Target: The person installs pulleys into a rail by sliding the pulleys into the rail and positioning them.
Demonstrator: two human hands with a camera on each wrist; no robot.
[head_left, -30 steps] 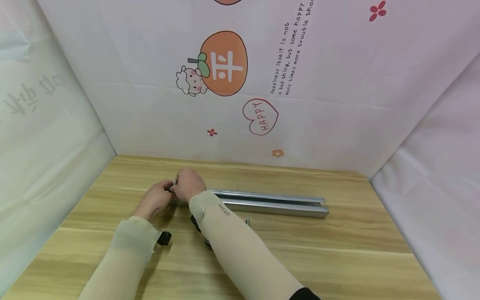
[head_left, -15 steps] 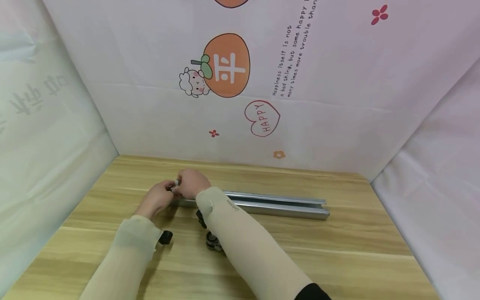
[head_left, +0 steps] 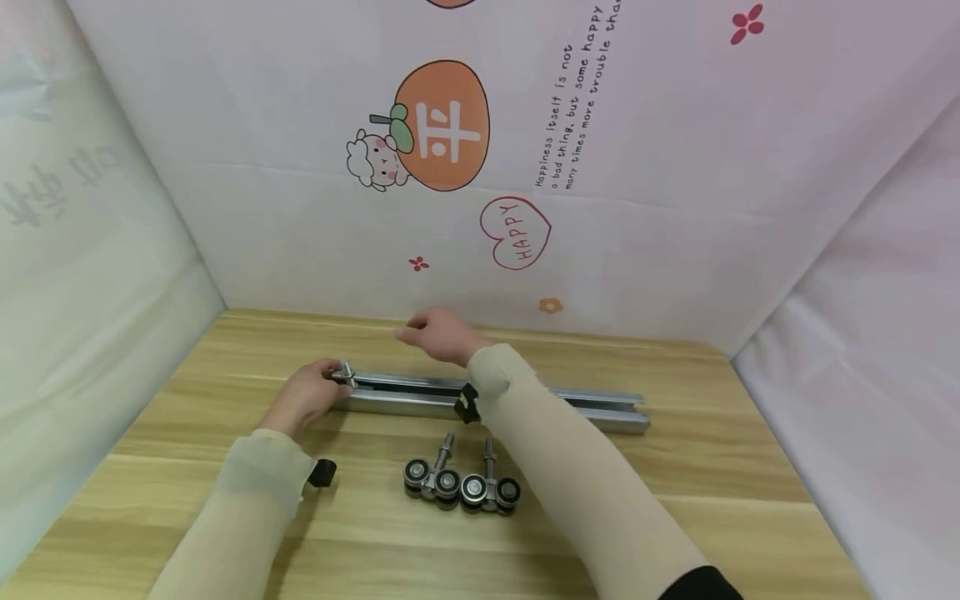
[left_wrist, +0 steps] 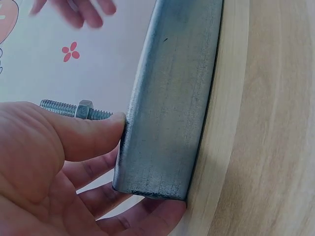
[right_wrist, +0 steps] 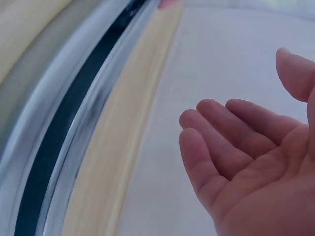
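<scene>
A long silver metal rail (head_left: pixel 405 406) with a slot along its top lies across the wooden table. At its left end my left hand (head_left: pixel 302 397) grips it, the thumb against one side and the fingers curled round the end in the left wrist view. A threaded bolt (left_wrist: pixel 59 107) with a hex nut (left_wrist: pixel 84 109) sticks out of the slot beside that thumb. My right hand (head_left: pixel 444 335) is raised behind the rail, holding nothing, its fingers relaxed and thumb apart in the right wrist view.
Two roller trolleys, a left one (head_left: pixel 442 482) and a right one (head_left: pixel 491 492), each with paired black wheels and a bolt, lie in front of the rail. A printed white cloth (head_left: pixel 637 267) hangs behind the table (head_left: pixel 675 533).
My right hand has let go of the bolt at the rail's left end and moved right and back. The bolt and both trolleys have come into view. My left hand stays at the rail's end.
</scene>
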